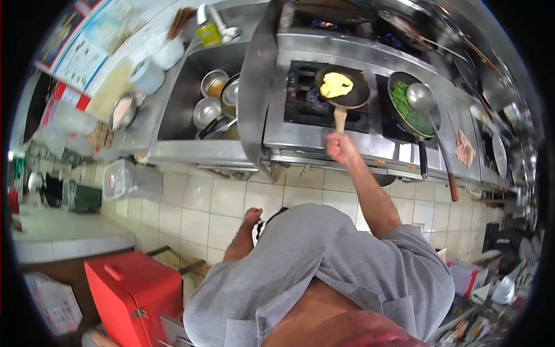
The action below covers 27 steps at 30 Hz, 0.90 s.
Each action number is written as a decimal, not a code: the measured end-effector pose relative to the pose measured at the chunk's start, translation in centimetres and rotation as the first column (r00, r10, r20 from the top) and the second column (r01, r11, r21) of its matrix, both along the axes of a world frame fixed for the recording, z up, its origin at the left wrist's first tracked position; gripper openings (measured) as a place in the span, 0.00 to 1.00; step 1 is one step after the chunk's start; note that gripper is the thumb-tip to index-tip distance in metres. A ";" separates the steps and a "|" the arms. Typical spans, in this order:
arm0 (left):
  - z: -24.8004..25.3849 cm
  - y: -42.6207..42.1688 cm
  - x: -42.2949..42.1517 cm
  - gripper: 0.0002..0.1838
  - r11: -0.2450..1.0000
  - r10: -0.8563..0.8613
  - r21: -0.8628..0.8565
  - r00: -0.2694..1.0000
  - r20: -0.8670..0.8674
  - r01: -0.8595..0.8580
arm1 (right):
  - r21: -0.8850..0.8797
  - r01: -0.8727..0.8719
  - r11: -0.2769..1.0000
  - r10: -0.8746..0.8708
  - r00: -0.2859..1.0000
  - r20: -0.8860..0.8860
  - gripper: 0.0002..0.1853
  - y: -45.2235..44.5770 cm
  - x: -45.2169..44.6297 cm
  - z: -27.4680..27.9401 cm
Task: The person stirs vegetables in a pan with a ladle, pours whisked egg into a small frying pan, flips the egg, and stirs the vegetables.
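Note:
My right hand (pixel 342 148) is wrapped round the wooden handle (pixel 340 120) of a black frying pan (pixel 359 95) over a stove burner. Folded yellow egg (pixel 336 85) lies in that pan. My left hand (pixel 252 216) hangs low by my left side, fingers curled; whether it holds anything is too small to tell. Right of the frying pan, a wok (pixel 417 125) contains chopped greens (pixel 399 95) and a metal ladle (pixel 420 97), whose long handle sticks out over the front edge.
Metal bowls (pixel 206 112) and a pan sit in the sink (pixel 179 110) at the left. A cloth (pixel 464 149) lies right of the wok. Behind are more burners with pans. A grey bin (pixel 133 180) and red box (pixel 134 289) stand at the left.

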State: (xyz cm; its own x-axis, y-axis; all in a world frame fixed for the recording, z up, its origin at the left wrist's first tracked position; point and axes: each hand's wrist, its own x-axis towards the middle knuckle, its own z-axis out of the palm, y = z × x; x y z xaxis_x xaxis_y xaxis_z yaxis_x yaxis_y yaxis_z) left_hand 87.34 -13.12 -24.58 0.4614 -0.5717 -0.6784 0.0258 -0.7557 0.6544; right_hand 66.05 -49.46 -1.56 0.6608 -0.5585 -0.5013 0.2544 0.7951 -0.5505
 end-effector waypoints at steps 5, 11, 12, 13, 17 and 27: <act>-1.6 1.4 1.0 0.21 0.999 0.036 -0.035 0.999 -0.038 -0.037 | -0.097 -0.152 0.984 0.145 0.987 -0.071 0.10 1.1 -2.2 0.8; 1.3 -1.9 1.2 0.17 0.997 0.078 -0.004 0.996 -0.035 -0.078 | 0.013 -0.075 0.997 0.074 0.996 0.054 0.11 2.7 -0.1 1.5; 2.3 -2.5 0.9 0.18 0.996 0.088 -0.029 0.994 -0.059 -0.090 | -0.038 -0.114 0.993 0.112 0.993 -0.037 0.12 3.1 -1.0 2.7; 2.2 -3.1 1.1 0.18 0.996 0.083 -0.026 0.995 -0.064 -0.084 | -0.079 -0.156 0.985 0.144 0.980 -0.136 0.12 3.4 -2.1 3.2; 1.2 -3.7 1.2 0.18 0.997 -0.074 0.021 0.996 -0.058 0.075 | -0.045 -0.119 0.992 0.118 0.993 -0.025 0.12 0.9 0.1 2.5; -4.4 -0.5 4.7 0.15 0.467 -0.645 0.100 0.262 0.718 0.878 | -0.056 -0.166 0.985 0.156 0.976 -0.150 0.12 4.1 -2.5 11.2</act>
